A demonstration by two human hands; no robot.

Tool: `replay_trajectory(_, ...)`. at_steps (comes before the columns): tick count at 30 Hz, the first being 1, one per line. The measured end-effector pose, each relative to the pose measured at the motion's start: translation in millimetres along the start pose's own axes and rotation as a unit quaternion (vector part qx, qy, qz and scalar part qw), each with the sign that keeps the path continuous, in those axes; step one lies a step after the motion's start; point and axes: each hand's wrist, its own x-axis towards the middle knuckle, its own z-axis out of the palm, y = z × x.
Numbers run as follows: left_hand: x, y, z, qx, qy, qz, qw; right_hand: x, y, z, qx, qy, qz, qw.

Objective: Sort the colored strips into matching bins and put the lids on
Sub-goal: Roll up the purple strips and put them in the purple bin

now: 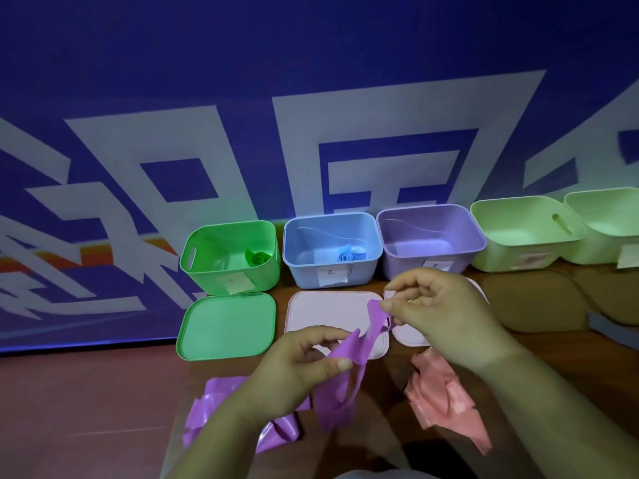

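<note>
Head view: left hand point(297, 368) pinches lower part of purple strip point(337, 395), thumb against fingers. Right hand point(446, 312) pinches upper end. Strip held in air between hands, in front of purple bin point(432, 233), not inside it. Blue bin point(332, 250) just left of purple bin. Pink strips point(446, 399) on table, well in front of purple bin.
</note>
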Motion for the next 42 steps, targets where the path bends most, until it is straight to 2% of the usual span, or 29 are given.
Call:
replay_trajectory(9, 11, 8, 15, 0.007, 0.045, -0.003, 0.999, 5, -6, -25, -0.036, -0.013, -0.062, 0.997)
replay_trajectory(13, 16, 11, 19, 0.026, 0.025, -0.005, 0.999, 10, -12, -28, -0.065, -0.029, -0.077, 0.994)
replay_trajectory(16, 19, 15, 23, 0.014, 0.012, 0.011, 1.0, 13, -18, -27, -0.075, -0.043, -0.079, 0.993)
replay_trajectory(19, 25, 25, 30, 0.045, 0.04, 0.045, 0.997, 15, -22, -25, -0.078, -0.073, -0.081, 0.991)
replay_trajectory(23, 32, 35, 43, -0.017, 0.053, 0.11, 0.992, 18, -29, -22, -0.038, -0.093, -0.069, 0.993)
replay_trajectory(26, 33, 40, 44, -0.058, 0.067, 0.106, 0.99, 19, -30, -24, 0.011, -0.086, -0.057, 0.995)
replay_trajectory(31, 30, 45, 38, -0.089, 0.105, 0.113, 0.984, 7, -19, -32, 0.096, -0.136, -0.03, 0.986)
replay_trajectory(37, 24, 46, 36, -0.084, 0.129, 0.111, 0.982, 1, -8, -26, 0.03, -0.118, -0.028, 0.992)
replay_trajectory(42, 20, 50, 37, -0.095, 0.135, 0.115, 0.98, -4, -6, -16, 0.145, -0.137, -0.005, 0.98)
